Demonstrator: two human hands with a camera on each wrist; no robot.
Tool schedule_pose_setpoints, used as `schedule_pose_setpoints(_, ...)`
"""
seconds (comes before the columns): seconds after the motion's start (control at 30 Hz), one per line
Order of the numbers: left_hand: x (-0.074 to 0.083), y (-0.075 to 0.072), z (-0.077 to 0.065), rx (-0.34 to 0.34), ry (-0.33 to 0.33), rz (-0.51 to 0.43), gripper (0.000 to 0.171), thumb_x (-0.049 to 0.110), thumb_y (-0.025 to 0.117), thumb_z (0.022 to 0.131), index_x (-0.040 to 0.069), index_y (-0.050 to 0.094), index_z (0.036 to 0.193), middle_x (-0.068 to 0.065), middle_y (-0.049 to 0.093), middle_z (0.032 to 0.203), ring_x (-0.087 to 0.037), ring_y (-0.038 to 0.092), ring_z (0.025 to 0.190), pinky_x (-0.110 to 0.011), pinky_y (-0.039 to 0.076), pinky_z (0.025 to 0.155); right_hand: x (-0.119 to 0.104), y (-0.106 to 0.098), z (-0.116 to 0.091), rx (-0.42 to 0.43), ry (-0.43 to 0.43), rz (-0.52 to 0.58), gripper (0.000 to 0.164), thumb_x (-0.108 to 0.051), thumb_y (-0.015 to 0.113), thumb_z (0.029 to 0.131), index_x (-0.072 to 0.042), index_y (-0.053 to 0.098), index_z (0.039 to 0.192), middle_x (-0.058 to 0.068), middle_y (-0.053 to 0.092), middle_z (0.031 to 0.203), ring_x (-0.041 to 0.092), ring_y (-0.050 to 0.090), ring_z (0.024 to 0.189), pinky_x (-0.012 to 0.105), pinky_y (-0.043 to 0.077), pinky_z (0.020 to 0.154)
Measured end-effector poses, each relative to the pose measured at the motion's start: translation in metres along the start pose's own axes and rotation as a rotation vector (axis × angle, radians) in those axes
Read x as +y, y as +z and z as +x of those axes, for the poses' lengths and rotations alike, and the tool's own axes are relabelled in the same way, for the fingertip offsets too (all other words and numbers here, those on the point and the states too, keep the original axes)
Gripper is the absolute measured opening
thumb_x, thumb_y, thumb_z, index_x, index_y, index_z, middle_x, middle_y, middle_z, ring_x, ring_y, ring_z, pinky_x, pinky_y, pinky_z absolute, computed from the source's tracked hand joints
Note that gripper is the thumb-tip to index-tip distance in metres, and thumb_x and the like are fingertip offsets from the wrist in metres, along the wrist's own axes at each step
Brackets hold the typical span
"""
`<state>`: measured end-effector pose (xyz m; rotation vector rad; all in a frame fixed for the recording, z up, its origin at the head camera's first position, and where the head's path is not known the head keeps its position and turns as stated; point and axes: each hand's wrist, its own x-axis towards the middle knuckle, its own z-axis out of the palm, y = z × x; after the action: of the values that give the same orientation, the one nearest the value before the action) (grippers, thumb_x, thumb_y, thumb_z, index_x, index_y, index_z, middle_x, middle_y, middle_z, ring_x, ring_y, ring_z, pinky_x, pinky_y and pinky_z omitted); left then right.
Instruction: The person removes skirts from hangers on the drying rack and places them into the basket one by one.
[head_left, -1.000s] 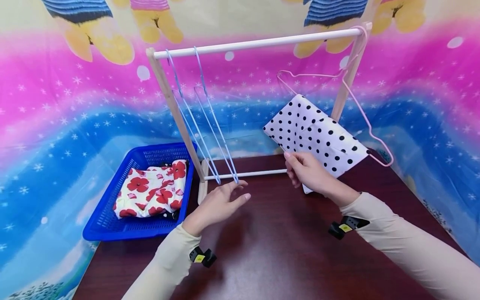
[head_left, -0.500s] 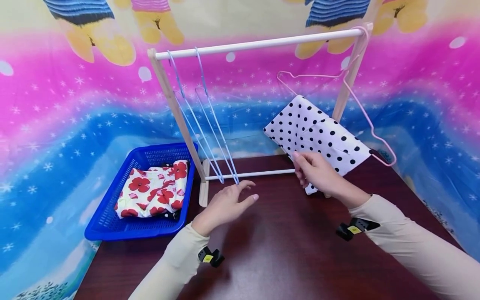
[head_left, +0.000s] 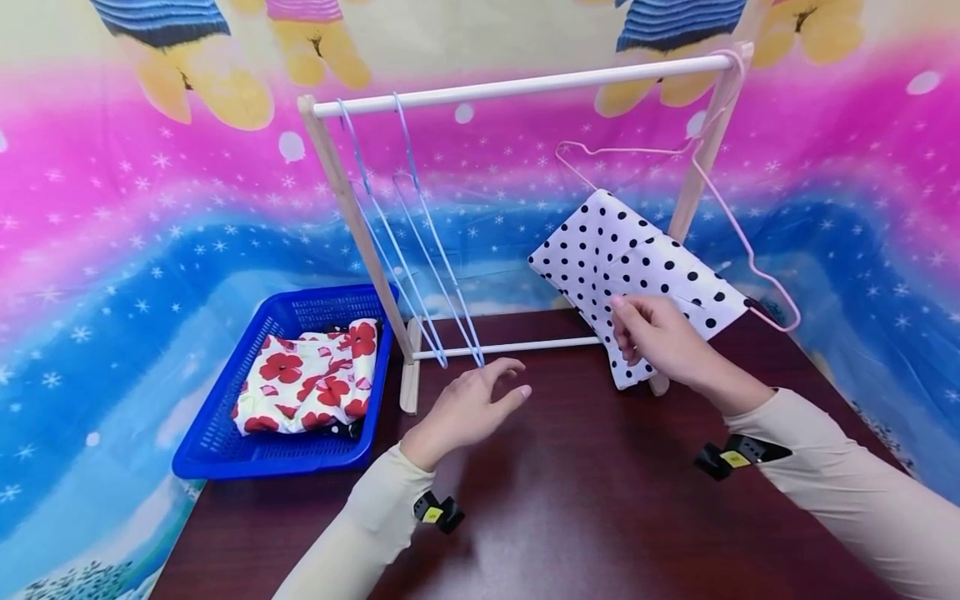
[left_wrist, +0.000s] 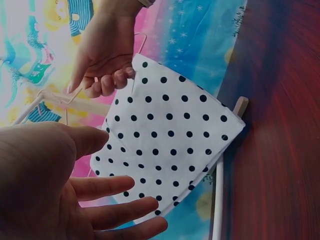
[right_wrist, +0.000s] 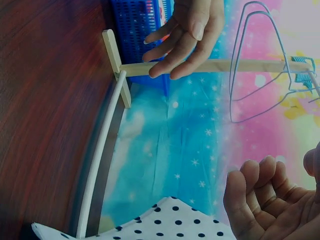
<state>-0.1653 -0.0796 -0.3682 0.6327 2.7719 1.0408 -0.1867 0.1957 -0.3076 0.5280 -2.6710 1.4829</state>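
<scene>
A white cloth with black dots [head_left: 592,242], folded over, hangs on a pink wire hanger [head_left: 633,151] at the right end of the rack. My right hand [head_left: 663,337] is in front of its lower part in the head view. Its fingers are loosely curled and hold nothing, as the right wrist view shows. Nearer the middle, my left hand [head_left: 465,408] has spread, relaxed fingers with nothing in them. Two blue wire hangers [head_left: 406,133] hang bare at the rail's left end, their lower ends just above the left hand's fingers in the head view.
The rack has a white top rail [head_left: 525,86] and wooden posts. To its left stands a blue basket [head_left: 277,462] with a red-flowered white cloth [head_left: 300,375] on darker dotted fabric. A dark wooden table [head_left: 562,517] lies under everything, with a printed curtain behind.
Both hands have drifted to the right. More of the dotted cloth's lower left corner now shows beside the right hand. The hangers have hardly moved.
</scene>
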Motion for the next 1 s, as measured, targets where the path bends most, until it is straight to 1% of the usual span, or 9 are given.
schedule_pose_setpoints(0.17, 0.002, 0.003, 0.003, 0.007, 0.013, 0.007, 0.045, 0.045, 0.058, 0.100, 0.022, 0.057, 0.138, -0.005, 0.066, 0.134, -0.026, 0.061, 0.124, -0.048, 0.049, 0.105, 0.001, -0.009, -0.002, 0.031, -0.002, -0.040, 0.049, -0.027, 0.036, 0.111, 0.005, 0.056, 0.080, 0.009, 0.057, 0.070, 0.016, 0.059, 0.058, 0.032, 0.058, 0.056)
schedule_pose_setpoints(0.33, 0.003, 0.005, 0.007, 0.024, 0.016, -0.019, 0.043, 0.044, 0.058, 0.100, 0.023, 0.056, 0.138, -0.005, 0.067, 0.134, -0.024, 0.061, 0.123, -0.047, 0.049, 0.105, -0.002, -0.017, -0.005, 0.080, -0.019, -0.092, 0.047, -0.029, 0.037, 0.111, 0.004, 0.058, 0.086, 0.014, 0.059, 0.074, 0.016, 0.061, 0.061, 0.033, 0.058, 0.056)
schedule_pose_setpoints(0.43, 0.006, 0.006, 0.010, 0.042, 0.022, -0.035, 0.041, 0.042, 0.059, 0.100, 0.023, 0.057, 0.136, -0.003, 0.068, 0.132, -0.022, 0.063, 0.121, -0.045, 0.050, 0.104, -0.003, -0.022, -0.007, 0.104, -0.031, -0.109, 0.044, -0.029, 0.037, 0.111, 0.004, 0.060, 0.091, 0.012, 0.059, 0.075, 0.014, 0.060, 0.063, 0.033, 0.058, 0.055)
schedule_pose_setpoints(0.6, 0.011, 0.008, 0.014, 0.068, 0.022, -0.049, 0.038, 0.041, 0.059, 0.101, 0.022, 0.059, 0.133, -0.003, 0.070, 0.129, -0.021, 0.064, 0.117, -0.044, 0.050, 0.101, -0.004, -0.031, -0.010, 0.142, -0.040, -0.123, 0.039, -0.025, 0.039, 0.110, 0.005, 0.062, 0.099, 0.007, 0.060, 0.084, 0.010, 0.060, 0.067, 0.030, 0.058, 0.056)
schedule_pose_setpoints(0.7, 0.014, 0.009, 0.016, 0.074, 0.018, -0.050, 0.037, 0.040, 0.058, 0.101, 0.023, 0.059, 0.133, -0.003, 0.070, 0.128, -0.021, 0.064, 0.117, -0.044, 0.050, 0.100, -0.004, -0.038, -0.011, 0.159, -0.042, -0.116, 0.037, -0.024, 0.039, 0.110, 0.005, 0.061, 0.102, 0.004, 0.060, 0.086, 0.009, 0.061, 0.069, 0.027, 0.058, 0.057)
schedule_pose_setpoints(0.87, 0.018, 0.010, 0.018, 0.079, 0.012, -0.055, 0.036, 0.039, 0.058, 0.101, 0.023, 0.058, 0.134, -0.002, 0.069, 0.128, -0.021, 0.064, 0.117, -0.043, 0.050, 0.099, -0.007, -0.050, -0.014, 0.181, -0.032, -0.115, 0.036, -0.025, 0.039, 0.110, 0.003, 0.061, 0.108, -0.009, 0.063, 0.090, 0.006, 0.064, 0.074, 0.025, 0.058, 0.059)
schedule_pose_setpoints(1.0, 0.021, 0.010, 0.020, 0.087, 0.017, -0.047, 0.035, 0.040, 0.058, 0.101, 0.025, 0.058, 0.133, 0.000, 0.069, 0.128, -0.020, 0.064, 0.117, -0.042, 0.051, 0.099, -0.011, -0.058, -0.015, 0.234, -0.009, -0.108, 0.038, -0.029, 0.040, 0.110, 0.002, 0.062, 0.112, -0.016, 0.064, 0.092, 0.003, 0.067, 0.077, 0.023, 0.059, 0.062)
